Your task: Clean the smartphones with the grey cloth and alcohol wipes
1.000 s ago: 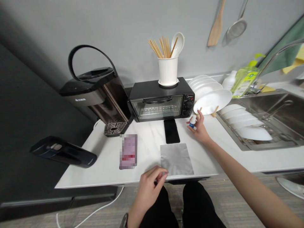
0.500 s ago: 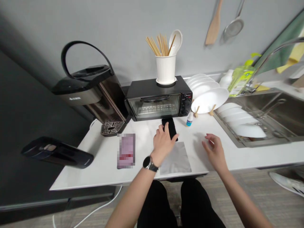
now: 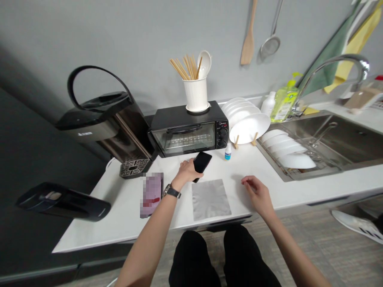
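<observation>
My left hand (image 3: pixel 188 170) grips a black smartphone (image 3: pixel 202 164) from its left side, thumb across the near end. The phone is tilted on or just above the counter in front of the toaster oven (image 3: pixel 187 131). Below it, a flat silvery-grey sheet or pouch (image 3: pixel 211 199) lies on the counter. To the right of that sheet, my right hand (image 3: pixel 257 194) hovers over the counter, fingers curled in and tips close to the thumb, with nothing visible in it. A small white bottle with a blue label (image 3: pixel 228 152) stands in front of the oven's right end.
A dark drink dispenser (image 3: pixel 107 131) stands at the left, near a black oblong device (image 3: pixel 64 203) and a blurred-out purple object (image 3: pixel 152 193). Right of the oven are racked white plates (image 3: pixel 249 127) and a sink (image 3: pixel 353 139) with bowls. A shoe (image 3: pixel 357 224) shows at right.
My left hand has gone from touching the phone's top to gripping it by its left side, and the phone has turned. My right fingertips have drawn closer together. The view has shifted right.
</observation>
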`<state>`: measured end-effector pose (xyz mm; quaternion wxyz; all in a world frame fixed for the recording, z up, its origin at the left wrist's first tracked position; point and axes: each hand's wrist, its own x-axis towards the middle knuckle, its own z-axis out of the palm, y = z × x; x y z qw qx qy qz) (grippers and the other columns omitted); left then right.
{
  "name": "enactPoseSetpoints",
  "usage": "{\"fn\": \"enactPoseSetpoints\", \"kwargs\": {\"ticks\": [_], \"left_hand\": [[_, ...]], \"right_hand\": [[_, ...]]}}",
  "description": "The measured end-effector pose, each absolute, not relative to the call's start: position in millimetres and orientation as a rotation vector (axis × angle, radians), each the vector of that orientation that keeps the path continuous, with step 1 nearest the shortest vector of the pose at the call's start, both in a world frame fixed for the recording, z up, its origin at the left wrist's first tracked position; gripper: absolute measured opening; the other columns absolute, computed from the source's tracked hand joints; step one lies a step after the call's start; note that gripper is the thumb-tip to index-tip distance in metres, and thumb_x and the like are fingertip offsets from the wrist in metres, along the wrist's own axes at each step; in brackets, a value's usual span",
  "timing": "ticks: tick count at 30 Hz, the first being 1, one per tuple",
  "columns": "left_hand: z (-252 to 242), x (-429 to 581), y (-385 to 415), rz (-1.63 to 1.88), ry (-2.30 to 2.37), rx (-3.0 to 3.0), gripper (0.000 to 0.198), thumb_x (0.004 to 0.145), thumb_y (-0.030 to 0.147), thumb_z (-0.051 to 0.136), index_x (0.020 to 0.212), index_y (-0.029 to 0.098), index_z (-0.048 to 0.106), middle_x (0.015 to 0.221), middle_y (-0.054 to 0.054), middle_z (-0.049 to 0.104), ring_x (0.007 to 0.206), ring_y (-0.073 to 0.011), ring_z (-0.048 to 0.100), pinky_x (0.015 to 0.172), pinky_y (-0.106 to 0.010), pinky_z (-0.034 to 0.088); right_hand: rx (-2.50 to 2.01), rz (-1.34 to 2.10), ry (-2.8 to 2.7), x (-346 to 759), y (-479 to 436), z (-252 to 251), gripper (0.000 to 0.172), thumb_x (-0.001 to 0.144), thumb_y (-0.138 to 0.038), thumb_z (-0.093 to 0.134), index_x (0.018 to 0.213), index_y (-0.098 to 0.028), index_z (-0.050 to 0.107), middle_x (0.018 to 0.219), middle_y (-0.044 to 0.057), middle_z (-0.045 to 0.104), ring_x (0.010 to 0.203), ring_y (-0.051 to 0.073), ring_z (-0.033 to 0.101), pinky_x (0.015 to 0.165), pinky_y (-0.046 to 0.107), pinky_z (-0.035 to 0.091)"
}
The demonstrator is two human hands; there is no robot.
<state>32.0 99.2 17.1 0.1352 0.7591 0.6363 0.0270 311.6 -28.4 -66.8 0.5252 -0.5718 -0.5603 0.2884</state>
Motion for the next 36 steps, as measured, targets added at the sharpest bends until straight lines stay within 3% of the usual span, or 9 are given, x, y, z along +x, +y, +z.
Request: {"fn": "enactPoseSetpoints", "kwargs": {"ticks": [3, 6, 10, 12, 15, 18, 21, 28, 36], "left_hand": [[27, 16, 84, 0.102, 1.822, 2.21, 0.071, 0.076, 0.035, 0.077, 0.139, 0.016, 0.051, 0.122, -0.015, 0.069, 0.11, -0.0327, 0.068, 0.09, -0.036, 0.051], [36, 12, 41, 0.176, 1.836, 2.27, 0.077, 0.077, 0.027, 0.074, 0.147, 0.016, 0.042, 0.129, -0.016, 0.064, 0.115, -0.0336, 0.066, 0.093, -0.04, 0.051], [40, 29, -34, 0.408, 1.621, 2.547, 0.085, 0.079, 0.024, 0.074, 0.153, 0.021, 0.033, 0.127, -0.012, 0.061, 0.114, -0.0314, 0.064, 0.099, -0.044, 0.052], [38, 41, -63, 0.415, 1.561, 2.624, 0.084, 0.079, 0.028, 0.077, 0.152, 0.022, 0.036, 0.124, -0.01, 0.062, 0.11, -0.0315, 0.065, 0.094, -0.046, 0.055], [31, 50, -86, 0.368, 1.558, 2.706, 0.081, 0.081, 0.03, 0.079, 0.151, 0.02, 0.039, 0.116, -0.008, 0.063, 0.101, -0.0296, 0.065, 0.087, -0.045, 0.057], [24, 46, -92, 0.372, 1.52, 2.814, 0.082, 0.083, 0.032, 0.078, 0.153, 0.017, 0.038, 0.11, -0.007, 0.065, 0.094, -0.028, 0.065, 0.08, -0.043, 0.056], [23, 40, -91, 0.385, 1.443, 2.897, 0.08, 0.086, 0.033, 0.076, 0.154, 0.015, 0.037, 0.11, -0.008, 0.066, 0.093, -0.0265, 0.065, 0.077, -0.04, 0.055], [26, 31, -87, 0.343, 1.288, 2.975, 0.082, 0.089, 0.039, 0.073, 0.156, 0.012, 0.033, 0.114, -0.01, 0.068, 0.093, -0.026, 0.066, 0.075, -0.04, 0.055], [18, 20, -89, 0.511, 1.321, 2.832, 0.094, 0.085, 0.043, 0.077, 0.161, 0.02, 0.026, 0.108, -0.008, 0.068, 0.092, -0.0269, 0.068, 0.078, -0.04, 0.058]], "right_hand": [[-1.316, 0.714, -1.402, 309, -31, -61, 0.022, 0.1, -0.041, 0.053, 0.098, -0.023, 0.065, 0.094, 0.005, 0.069, 0.092, 0.023, 0.067, 0.092, 0.039, 0.052], [-1.282, 0.734, -1.453, 300, -35, -51, 0.022, 0.1, -0.043, 0.055, 0.1, -0.024, 0.066, 0.099, 0.006, 0.071, 0.098, 0.024, 0.067, 0.096, 0.04, 0.05], [-1.203, 0.87, -1.446, 271, -43, -25, 0.035, 0.102, -0.05, 0.054, 0.125, -0.026, 0.065, 0.124, 0.007, 0.071, 0.118, 0.025, 0.064, 0.106, 0.04, 0.046], [-1.141, 0.997, -1.395, 256, -47, -12, 0.043, 0.104, -0.055, 0.048, 0.132, -0.027, 0.063, 0.123, 0.006, 0.072, 0.115, 0.025, 0.065, 0.105, 0.038, 0.046], [-1.14, 1.185, -1.23, 242, -53, -4, 0.049, 0.102, -0.064, 0.046, 0.111, -0.025, 0.074, 0.099, 0.004, 0.076, 0.091, 0.023, 0.068, 0.086, 0.033, 0.051], [-1.166, 1.328, -0.962, 238, -58, -5, 0.051, 0.092, -0.07, 0.058, 0.088, -0.023, 0.077, 0.077, 0.002, 0.072, 0.07, 0.02, 0.062, 0.064, 0.029, 0.047], [-1.135, 1.429, -0.751, 236, -63, -3, 0.051, 0.082, -0.071, 0.07, 0.081, -0.021, 0.078, 0.068, 0.002, 0.068, 0.064, 0.018, 0.058, 0.06, 0.027, 0.044], [-1.052, 1.597, -0.647, 235, -72, 1, 0.046, 0.08, -0.066, 0.075, 0.082, -0.019, 0.077, 0.074, 0.004, 0.071, 0.068, 0.018, 0.064, 0.063, 0.027, 0.05], [-1.073, 1.551, -0.9, 233, -82, 2, 0.061, 0.09, -0.079, 0.05, 0.099, -0.024, 0.075, 0.098, 0.008, 0.078, 0.091, 0.029, 0.073, 0.083, 0.04, 0.059]]}}
